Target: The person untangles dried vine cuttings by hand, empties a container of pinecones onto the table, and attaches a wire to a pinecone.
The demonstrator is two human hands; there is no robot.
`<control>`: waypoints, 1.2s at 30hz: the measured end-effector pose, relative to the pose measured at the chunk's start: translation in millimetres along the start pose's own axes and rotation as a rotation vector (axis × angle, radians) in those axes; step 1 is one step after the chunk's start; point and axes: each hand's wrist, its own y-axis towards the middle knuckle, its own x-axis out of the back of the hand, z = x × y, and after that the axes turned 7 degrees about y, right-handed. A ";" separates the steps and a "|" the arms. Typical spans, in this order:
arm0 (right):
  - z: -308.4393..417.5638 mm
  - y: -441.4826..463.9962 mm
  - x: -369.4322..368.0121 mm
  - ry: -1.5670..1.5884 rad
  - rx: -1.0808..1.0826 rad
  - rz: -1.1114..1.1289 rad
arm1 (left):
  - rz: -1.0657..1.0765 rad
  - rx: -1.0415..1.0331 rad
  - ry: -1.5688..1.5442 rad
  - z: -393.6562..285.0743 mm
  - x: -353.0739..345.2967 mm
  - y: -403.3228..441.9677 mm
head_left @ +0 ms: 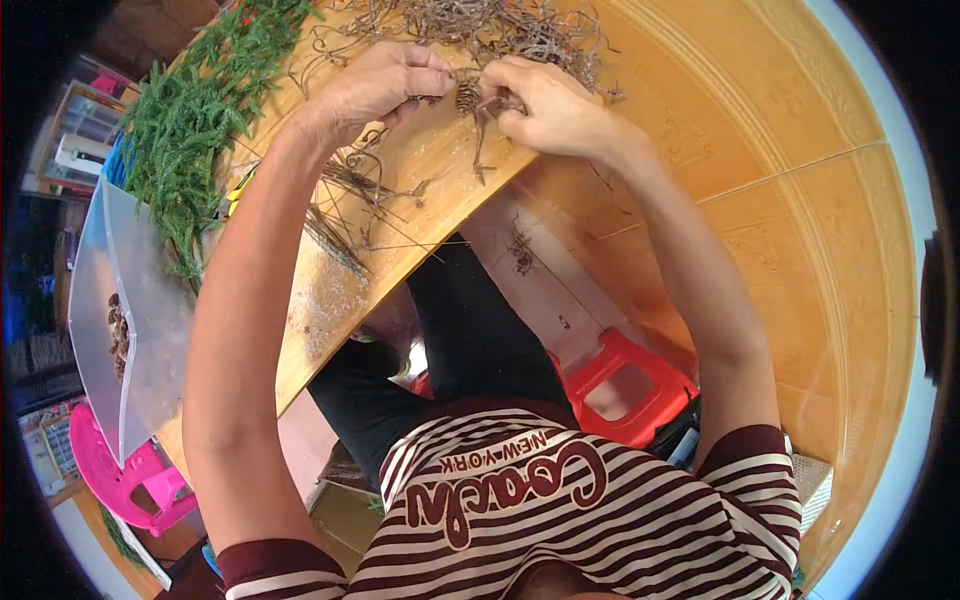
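Observation:
My left hand [405, 82] is closed in a pinch over the wooden table, just left of a small brown pine cone [467, 97]. What its fingertips hold, perhaps a thin wire or stem, is too small to make out. On the cone's other side, my right hand [548, 105] has its fingers closed on a brown twig [479, 150], which hangs down below the cone. Behind both hands lies a tangled heap of brown twigs [520, 32]. Thin dark wires [365, 190] are spread on the table below my left hand.
Green pine sprigs [190, 130] cover the table's left side, by a yellow-handled tool [240, 190]. A clear plastic bin [150, 290] with pine cones [118, 335] stands lower left. The table edge [385, 292] runs diagonally above my lap. A red stool [640, 385] is below.

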 end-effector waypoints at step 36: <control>9.0 16.0 -9.5 0.218 0.164 -0.448 | -0.199 0.129 -0.421 -13.3 -32.5 -26.8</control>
